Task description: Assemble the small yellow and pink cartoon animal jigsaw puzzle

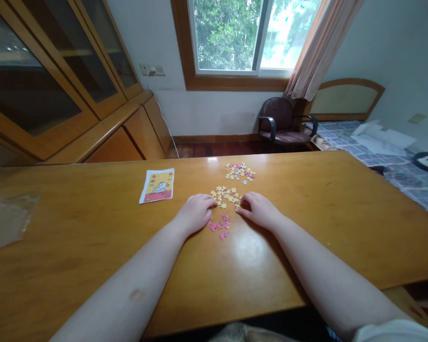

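Note:
Both my hands rest on a wooden table (306, 228) around small jigsaw pieces. My left hand (196, 211) lies knuckles up with fingers curled, its fingertips touching a cluster of yellow pieces (225, 194). My right hand (258, 209) is curled too, fingertips pinched at the right edge of that cluster; what they hold is hidden. Loose pink pieces (219, 226) lie between my wrists. A second pile of mixed pink and yellow pieces (240, 172) sits farther away. A printed reference picture (157, 185), yellow and red, lies to the left.
A clear plastic bag (7, 216) lies at the table's left edge. Beyond the table stand a dark office chair (281, 123), wooden cabinets with glass doors (67, 76) on the left, a window, and a bed (395, 161) on the right.

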`<state>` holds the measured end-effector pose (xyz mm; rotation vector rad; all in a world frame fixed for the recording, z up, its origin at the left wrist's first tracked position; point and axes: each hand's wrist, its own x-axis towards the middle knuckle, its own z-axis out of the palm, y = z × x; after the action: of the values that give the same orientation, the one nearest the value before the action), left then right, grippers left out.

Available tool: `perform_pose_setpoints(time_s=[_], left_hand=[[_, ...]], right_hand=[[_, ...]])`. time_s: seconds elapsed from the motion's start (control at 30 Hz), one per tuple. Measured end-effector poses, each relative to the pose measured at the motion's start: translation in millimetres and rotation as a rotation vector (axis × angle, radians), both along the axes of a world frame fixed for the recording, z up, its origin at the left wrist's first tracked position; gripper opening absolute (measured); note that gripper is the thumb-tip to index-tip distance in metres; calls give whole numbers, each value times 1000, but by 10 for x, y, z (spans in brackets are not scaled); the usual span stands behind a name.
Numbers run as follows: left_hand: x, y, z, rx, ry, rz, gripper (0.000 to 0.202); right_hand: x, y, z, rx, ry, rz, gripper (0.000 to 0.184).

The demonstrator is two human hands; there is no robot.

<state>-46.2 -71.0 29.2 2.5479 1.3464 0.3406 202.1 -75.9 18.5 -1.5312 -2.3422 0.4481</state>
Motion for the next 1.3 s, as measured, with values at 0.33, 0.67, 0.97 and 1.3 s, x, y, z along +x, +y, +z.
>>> perform_pose_setpoints(time_s=[0.33, 0.67, 0.97, 1.3], left_hand=[[-47, 88, -132, 14, 12, 190, 51], [-128, 249, -248, 39, -37, 232, 40], [-159, 300, -260, 39, -106, 348, 31], [-173, 281, -216, 5, -200, 385, 38]], right_hand=[[-216, 88, -228, 116, -4, -41, 67], [-533, 623, -189, 89, -68, 282, 83], [-833, 876, -221, 135, -123, 374, 63], [-891, 921, -189, 115, 104, 430, 49]])
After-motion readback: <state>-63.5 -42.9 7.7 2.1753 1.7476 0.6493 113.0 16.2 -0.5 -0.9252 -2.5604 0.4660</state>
